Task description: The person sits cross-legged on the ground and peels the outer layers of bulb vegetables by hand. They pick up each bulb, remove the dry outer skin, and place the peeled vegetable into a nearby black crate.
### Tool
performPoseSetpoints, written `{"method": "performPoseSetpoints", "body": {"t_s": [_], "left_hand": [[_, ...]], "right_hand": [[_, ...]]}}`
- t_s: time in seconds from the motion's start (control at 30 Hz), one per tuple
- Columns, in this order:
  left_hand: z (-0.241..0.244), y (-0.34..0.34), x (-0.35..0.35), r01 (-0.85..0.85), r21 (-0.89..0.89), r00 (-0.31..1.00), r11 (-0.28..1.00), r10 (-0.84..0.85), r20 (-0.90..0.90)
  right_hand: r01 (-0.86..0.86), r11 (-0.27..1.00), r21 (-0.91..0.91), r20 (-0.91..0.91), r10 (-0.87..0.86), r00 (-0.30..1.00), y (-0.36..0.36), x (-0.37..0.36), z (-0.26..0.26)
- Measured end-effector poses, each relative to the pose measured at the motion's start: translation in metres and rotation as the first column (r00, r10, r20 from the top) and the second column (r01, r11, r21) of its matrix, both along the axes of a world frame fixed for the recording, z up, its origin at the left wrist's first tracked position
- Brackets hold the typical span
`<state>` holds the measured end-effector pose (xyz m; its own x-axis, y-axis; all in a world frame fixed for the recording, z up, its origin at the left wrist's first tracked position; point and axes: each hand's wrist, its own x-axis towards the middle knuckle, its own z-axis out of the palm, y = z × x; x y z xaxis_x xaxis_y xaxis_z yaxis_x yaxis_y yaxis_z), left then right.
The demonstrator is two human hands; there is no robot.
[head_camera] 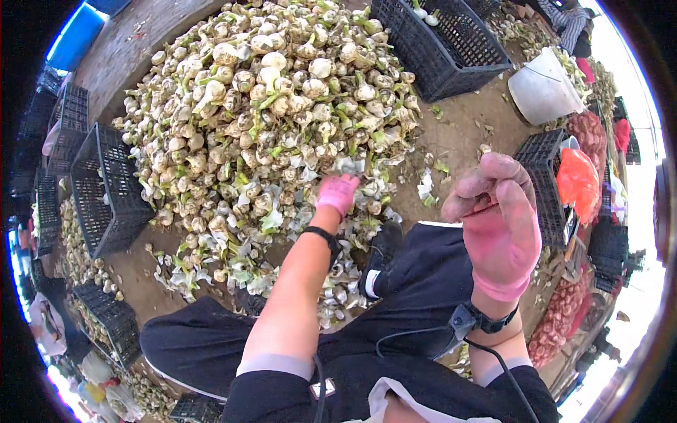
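A large heap of garlic bulbs with green stem stubs lies on the ground before me. My left hand, in a pink glove, reaches to the heap's near side, its fingertips among loose garlic skins; whether it grips anything is hidden. My right hand, in a pink glove soiled at the fingers, is raised right of the heap, close to the camera. Its fingers are curled inward, and a thin dark and reddish edge shows between them; I cannot tell what that is or whether it is held.
Black plastic crates stand at the left, top right and right. A white bucket sits at the upper right, near another person in striped clothing. Net sacks of garlic and an orange-red plastic bag are at the right.
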<state>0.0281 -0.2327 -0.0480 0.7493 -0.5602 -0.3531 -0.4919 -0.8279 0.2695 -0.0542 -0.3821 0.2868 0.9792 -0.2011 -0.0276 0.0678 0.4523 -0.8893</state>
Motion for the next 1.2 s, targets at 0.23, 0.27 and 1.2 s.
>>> {"method": "performPoseSetpoints", "body": {"t_s": [0.23, 0.27, 1.2], "left_hand": [[0.007, 0.056, -0.018, -0.944, -0.297, 0.328, 0.146, 0.533, -0.780], [0.006, 0.056, -0.018, -0.894, -0.402, 0.442, 0.196, 0.528, -0.725], [0.078, 0.130, 0.038, -0.793, -0.349, 0.567, 0.500, 0.393, -0.724]], "right_hand": [[-0.005, 0.998, 0.065, 0.041, 0.003, 0.999, -0.008, 0.001, -0.001], [0.007, 0.998, 0.070, 0.037, -0.010, 0.999, -0.008, 0.001, -0.001], [-0.119, 0.985, 0.127, -0.036, 0.124, 0.992, 0.011, -0.002, 0.005]]}}
